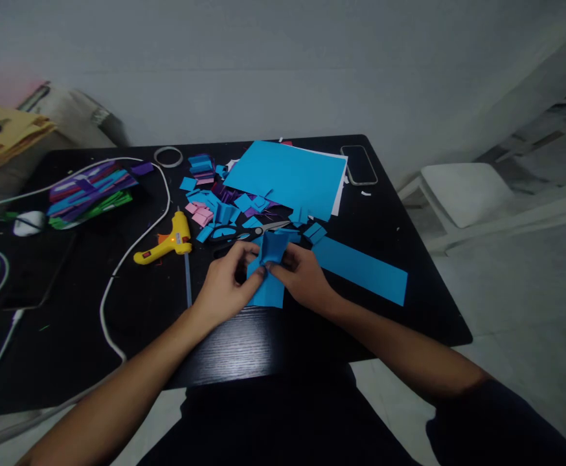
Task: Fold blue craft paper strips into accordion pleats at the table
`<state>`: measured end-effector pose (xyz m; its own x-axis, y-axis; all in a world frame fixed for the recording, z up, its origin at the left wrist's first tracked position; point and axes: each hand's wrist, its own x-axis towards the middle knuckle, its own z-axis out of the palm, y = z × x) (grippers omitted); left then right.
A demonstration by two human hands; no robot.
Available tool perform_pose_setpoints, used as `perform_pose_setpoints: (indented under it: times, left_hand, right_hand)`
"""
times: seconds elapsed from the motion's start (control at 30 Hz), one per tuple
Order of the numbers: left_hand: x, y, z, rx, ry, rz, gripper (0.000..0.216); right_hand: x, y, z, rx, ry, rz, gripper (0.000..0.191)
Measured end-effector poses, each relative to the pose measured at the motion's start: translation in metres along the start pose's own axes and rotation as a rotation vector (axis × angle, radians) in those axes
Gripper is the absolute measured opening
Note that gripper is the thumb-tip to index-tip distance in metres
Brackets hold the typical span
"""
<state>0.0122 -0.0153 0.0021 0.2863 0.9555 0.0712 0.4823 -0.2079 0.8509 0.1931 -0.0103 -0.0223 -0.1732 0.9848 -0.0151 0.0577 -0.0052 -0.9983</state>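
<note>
Black desk (234, 343) scattered with paper scraps (227, 212)
Left hand (229, 281) and right hand (307, 277), both curled nearly closed, pinch a folded blue paper (271, 294); scissors (274, 226) lie just beyond.

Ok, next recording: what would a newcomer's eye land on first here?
Probably the folded blue paper held between the left hand and the right hand, near the front of the table. Then the bright yellow glue gun lying left of them, and the big blue sheet towards the back.
</note>
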Motion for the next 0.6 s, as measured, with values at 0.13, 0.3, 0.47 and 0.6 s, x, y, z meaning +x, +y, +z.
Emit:
perform_pose_setpoints:
  times: [0.13,0.3,0.47,0.6]
  left_hand:
    - [0.0,0.004,0.003,0.127,0.049,0.05,0.019]
    - [-0.001,0.001,0.003,0.109,0.098,0.029,0.009]
    - [0.001,-0.004,0.002,-0.025,0.101,-0.042,0.011]
    - [0.003,-0.008,0.004,-0.129,0.139,-0.103,0.019]
  right_hand:
    - [0.0,0.001,0.002,0.008,0.008,-0.007,0.016]
    - [0.001,0.001,0.0,0.033,0.0,0.032,0.016]
    - [0.003,-0.002,-0.003,0.068,-0.028,0.058,0.018]
    - [0.001,-0.005,-0.003,0.043,-0.038,0.063,0.022]
